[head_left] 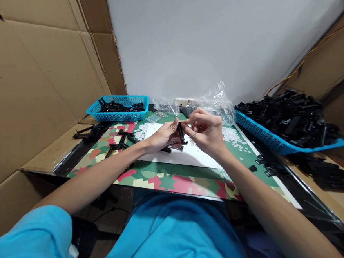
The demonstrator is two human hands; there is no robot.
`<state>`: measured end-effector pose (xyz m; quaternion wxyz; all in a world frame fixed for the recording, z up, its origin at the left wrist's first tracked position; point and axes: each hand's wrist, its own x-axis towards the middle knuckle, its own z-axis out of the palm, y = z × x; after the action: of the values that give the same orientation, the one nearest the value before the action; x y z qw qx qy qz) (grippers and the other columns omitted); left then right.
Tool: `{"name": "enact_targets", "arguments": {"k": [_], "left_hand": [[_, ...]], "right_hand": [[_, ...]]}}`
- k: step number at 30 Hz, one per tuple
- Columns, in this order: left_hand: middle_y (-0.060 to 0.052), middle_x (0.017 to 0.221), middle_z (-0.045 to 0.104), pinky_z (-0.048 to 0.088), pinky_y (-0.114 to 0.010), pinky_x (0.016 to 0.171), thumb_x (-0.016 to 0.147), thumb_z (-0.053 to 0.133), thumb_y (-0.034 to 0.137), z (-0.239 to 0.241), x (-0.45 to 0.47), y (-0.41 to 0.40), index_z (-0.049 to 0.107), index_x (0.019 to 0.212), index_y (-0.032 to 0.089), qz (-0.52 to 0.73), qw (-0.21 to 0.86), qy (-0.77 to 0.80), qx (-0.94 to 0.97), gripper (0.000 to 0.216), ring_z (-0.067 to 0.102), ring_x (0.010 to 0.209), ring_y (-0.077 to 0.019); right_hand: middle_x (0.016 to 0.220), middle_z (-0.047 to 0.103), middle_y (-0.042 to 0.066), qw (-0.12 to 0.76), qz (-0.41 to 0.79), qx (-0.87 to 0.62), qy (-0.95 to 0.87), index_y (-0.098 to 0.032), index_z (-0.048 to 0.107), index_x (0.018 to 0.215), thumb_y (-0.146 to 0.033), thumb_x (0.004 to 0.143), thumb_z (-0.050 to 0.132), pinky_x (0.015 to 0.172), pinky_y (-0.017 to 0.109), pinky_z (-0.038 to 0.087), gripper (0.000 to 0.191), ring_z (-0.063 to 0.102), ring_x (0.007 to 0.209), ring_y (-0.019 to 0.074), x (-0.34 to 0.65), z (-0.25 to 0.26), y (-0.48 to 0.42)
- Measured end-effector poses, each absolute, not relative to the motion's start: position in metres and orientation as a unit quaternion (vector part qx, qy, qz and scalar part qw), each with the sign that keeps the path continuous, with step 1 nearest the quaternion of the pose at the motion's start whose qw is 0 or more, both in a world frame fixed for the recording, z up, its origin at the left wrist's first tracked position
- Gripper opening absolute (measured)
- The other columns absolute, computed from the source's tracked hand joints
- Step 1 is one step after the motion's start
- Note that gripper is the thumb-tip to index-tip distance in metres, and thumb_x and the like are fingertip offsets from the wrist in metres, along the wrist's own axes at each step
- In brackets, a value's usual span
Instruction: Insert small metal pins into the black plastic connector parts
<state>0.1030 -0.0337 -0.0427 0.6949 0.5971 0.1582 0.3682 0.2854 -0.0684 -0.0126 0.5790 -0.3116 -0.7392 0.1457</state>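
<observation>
My left hand is closed around a small black plastic part, held upright over a white sheet on the table. My right hand meets it from the right, its fingertips pinched at the top of the same part. A thin metal piece seems to lie in the right fingers, too small to name. Both hands hover just above the sheet, near the table's middle.
A small blue basket with black parts stands at the back left. A larger blue basket heaped with black parts is at the right. Loose black parts lie left of the sheet, white bits and clear bags behind. Cardboard walls the left side.
</observation>
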Motion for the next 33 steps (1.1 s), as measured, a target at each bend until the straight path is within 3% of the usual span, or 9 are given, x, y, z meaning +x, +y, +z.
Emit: {"name": "enact_targets", "arguments": {"k": [5,12,25,28,30,33], "left_hand": [[0.005,0.065,0.039,0.042,-0.023,0.052,0.097,0.065,0.070,-0.043,0.103,-0.034,0.063,0.097,0.016,0.366,0.690,0.177,0.599,0.054,0.036,0.053,-0.0097],[0.008,0.062,0.031,0.042,-0.023,0.052,0.095,0.067,0.072,-0.044,0.105,-0.037,0.062,0.093,0.016,0.370,0.699,0.183,0.584,0.056,0.035,0.052,-0.0095],[0.007,0.061,0.036,0.039,-0.021,0.049,0.094,0.067,0.074,-0.043,0.103,-0.033,0.061,0.090,0.016,0.382,0.678,0.185,0.601,0.058,0.036,0.050,-0.0081],[0.008,0.063,0.035,0.040,-0.021,0.049,0.094,0.067,0.074,-0.039,0.104,-0.034,0.060,0.092,0.016,0.394,0.681,0.183,0.590,0.058,0.034,0.051,-0.0074],[0.009,0.062,0.035,0.041,-0.021,0.049,0.092,0.068,0.075,-0.038,0.103,-0.031,0.059,0.093,0.016,0.407,0.671,0.190,0.590,0.059,0.036,0.051,-0.0074],[0.008,0.063,0.035,0.041,-0.022,0.050,0.090,0.069,0.077,-0.041,0.101,-0.025,0.055,0.089,0.018,0.437,0.641,0.208,0.596,0.061,0.041,0.051,-0.0079]], "right_hand": [[0.081,0.056,0.003,0.569,0.135,-0.308,-0.751,-0.021,0.068,0.071,-0.035,0.087,0.086,0.052,0.030,0.036,0.028,0.045,0.062,0.0122,0.286,-0.011,-0.070],[0.082,0.056,0.002,0.552,0.108,-0.311,-0.766,-0.022,0.072,0.074,-0.034,0.090,0.081,0.053,0.030,0.037,0.022,0.044,0.063,0.0123,0.286,-0.013,-0.068],[0.078,0.058,0.001,0.567,0.123,-0.299,-0.757,-0.020,0.073,0.075,-0.046,0.093,0.083,0.052,0.030,0.035,0.032,0.043,0.060,0.0112,0.287,-0.024,-0.058],[0.079,0.058,0.001,0.561,0.140,-0.299,-0.759,-0.021,0.080,0.086,-0.048,0.095,0.080,0.051,0.029,0.035,0.029,0.043,0.060,0.0107,0.289,-0.020,-0.058],[0.079,0.057,0.000,0.551,0.172,-0.298,-0.760,-0.022,0.083,0.103,-0.049,0.097,0.078,0.050,0.029,0.033,0.028,0.039,0.059,0.0104,0.291,-0.017,-0.059],[0.077,0.053,-0.002,0.548,0.221,-0.303,-0.747,-0.024,0.080,0.124,-0.053,0.096,0.078,0.049,0.028,0.033,0.041,0.036,0.059,0.0110,0.295,-0.014,-0.060]]}}
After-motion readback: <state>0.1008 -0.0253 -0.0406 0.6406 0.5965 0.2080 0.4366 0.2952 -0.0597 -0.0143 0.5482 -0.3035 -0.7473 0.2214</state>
